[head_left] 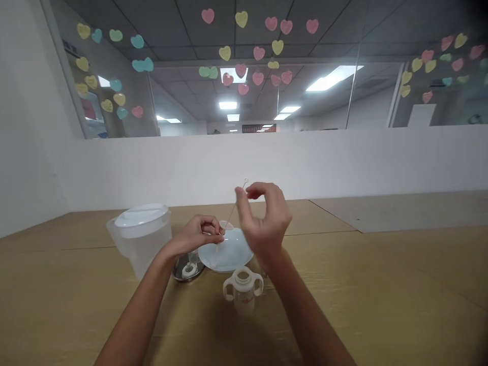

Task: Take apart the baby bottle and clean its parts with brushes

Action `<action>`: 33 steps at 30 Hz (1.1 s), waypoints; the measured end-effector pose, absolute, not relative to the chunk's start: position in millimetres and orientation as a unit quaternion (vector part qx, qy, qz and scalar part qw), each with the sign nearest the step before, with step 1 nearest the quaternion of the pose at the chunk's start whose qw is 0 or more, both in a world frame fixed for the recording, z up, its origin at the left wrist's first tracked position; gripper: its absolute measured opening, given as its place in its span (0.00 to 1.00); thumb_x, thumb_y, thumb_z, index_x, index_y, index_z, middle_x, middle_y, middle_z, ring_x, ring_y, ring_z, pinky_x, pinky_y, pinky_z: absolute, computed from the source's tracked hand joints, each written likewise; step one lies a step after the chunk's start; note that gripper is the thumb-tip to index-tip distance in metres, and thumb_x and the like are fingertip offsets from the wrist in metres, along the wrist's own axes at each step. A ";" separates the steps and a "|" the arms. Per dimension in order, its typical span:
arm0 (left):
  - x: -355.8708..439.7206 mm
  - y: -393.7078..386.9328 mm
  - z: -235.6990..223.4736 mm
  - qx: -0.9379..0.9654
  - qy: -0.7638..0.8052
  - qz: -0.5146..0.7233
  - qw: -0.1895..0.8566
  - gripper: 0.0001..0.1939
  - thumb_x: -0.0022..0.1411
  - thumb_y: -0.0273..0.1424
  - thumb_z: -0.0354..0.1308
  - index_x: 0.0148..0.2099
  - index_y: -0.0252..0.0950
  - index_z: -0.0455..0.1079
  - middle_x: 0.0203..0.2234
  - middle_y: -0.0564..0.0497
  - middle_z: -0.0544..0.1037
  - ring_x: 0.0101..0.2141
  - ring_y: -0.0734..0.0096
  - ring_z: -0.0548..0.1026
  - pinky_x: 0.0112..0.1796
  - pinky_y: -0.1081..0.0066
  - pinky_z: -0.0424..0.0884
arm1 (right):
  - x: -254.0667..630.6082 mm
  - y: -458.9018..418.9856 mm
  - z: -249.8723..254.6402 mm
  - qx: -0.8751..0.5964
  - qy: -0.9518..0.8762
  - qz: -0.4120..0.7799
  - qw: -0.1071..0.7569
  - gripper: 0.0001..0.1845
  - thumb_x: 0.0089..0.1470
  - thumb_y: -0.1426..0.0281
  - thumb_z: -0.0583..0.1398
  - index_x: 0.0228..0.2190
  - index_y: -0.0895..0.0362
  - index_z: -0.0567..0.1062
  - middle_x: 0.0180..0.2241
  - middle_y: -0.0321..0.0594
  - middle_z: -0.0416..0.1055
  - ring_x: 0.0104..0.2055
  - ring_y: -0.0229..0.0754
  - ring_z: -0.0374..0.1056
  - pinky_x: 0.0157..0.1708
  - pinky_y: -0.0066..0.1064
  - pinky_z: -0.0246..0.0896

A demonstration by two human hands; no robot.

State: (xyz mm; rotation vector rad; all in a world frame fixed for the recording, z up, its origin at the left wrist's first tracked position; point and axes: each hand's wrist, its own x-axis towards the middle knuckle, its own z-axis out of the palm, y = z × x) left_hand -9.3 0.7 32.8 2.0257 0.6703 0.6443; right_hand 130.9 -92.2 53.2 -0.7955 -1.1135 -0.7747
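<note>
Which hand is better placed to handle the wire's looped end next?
Likely the right hand: its fingers are beside the wire loop, while the left hand sits lower, holding a translucent piece.

Both bare forearms (305,310) reach forward; the left hand (200,234) pinches, thumb against fingers, while the right hand (269,216) sits higher, index finger curled toward the raised thumb (243,204).

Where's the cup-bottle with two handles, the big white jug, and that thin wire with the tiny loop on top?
Two-handled bottle (244,301): head view, front of its body.
White jug (148,249): head view, its side wall.
Thin wire (233,210): head view, middle of its shaft.
</note>
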 end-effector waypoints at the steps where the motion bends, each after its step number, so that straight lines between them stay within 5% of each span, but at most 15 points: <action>1: -8.8 0.9 32.1 0.809 0.271 0.266 0.449 0.15 0.42 0.34 0.64 0.25 0.32 0.61 0.25 0.52 0.72 0.29 0.74 0.71 0.33 0.73 0.66 | 142.6 -78.7 49.6 -0.392 -0.508 -0.309 0.702 0.09 0.55 0.65 0.55 0.30 0.58 0.69 0.26 0.38 0.67 0.30 0.37 0.63 0.32 0.31 0.60; 6: -3.9 5.0 25.3 0.796 0.284 0.272 0.460 0.13 0.41 0.32 0.65 0.27 0.31 0.65 0.24 0.53 0.73 0.27 0.75 0.71 0.32 0.74 0.66 | 179.4 -35.7 17.6 -0.449 -0.544 0.042 0.708 0.25 0.53 0.57 0.53 0.49 0.58 0.65 0.34 0.43 0.70 0.28 0.37 0.64 0.25 0.28 0.60; 10: -1.7 8.1 21.3 0.808 0.284 0.260 0.446 0.14 0.42 0.33 0.65 0.31 0.31 0.68 0.24 0.51 0.74 0.28 0.73 0.72 0.32 0.74 0.66 | 178.6 -30.2 9.0 -0.366 -0.532 0.218 0.732 0.23 0.49 0.55 0.56 0.39 0.61 0.71 0.26 0.40 0.69 0.22 0.34 0.61 0.16 0.24 0.56; 14: -0.7 8.9 20.3 0.816 0.276 0.257 0.437 0.14 0.43 0.33 0.64 0.32 0.32 0.68 0.23 0.52 0.73 0.27 0.74 0.71 0.31 0.75 0.66 | 177.1 -31.0 11.2 -0.351 -0.521 0.248 0.737 0.19 0.47 0.56 0.58 0.29 0.62 0.73 0.23 0.39 0.68 0.20 0.32 0.60 0.14 0.23 0.56; 33: 6.5 3.7 17.4 0.786 0.262 0.260 0.496 0.10 0.43 0.31 0.64 0.28 0.30 0.70 0.23 0.52 0.74 0.25 0.77 0.69 0.30 0.75 0.64 | 166.1 -26.2 -3.6 -0.378 -0.451 0.223 0.777 0.15 0.48 0.61 0.56 0.24 0.61 0.69 0.17 0.33 0.63 0.15 0.30 0.58 0.14 0.23 0.57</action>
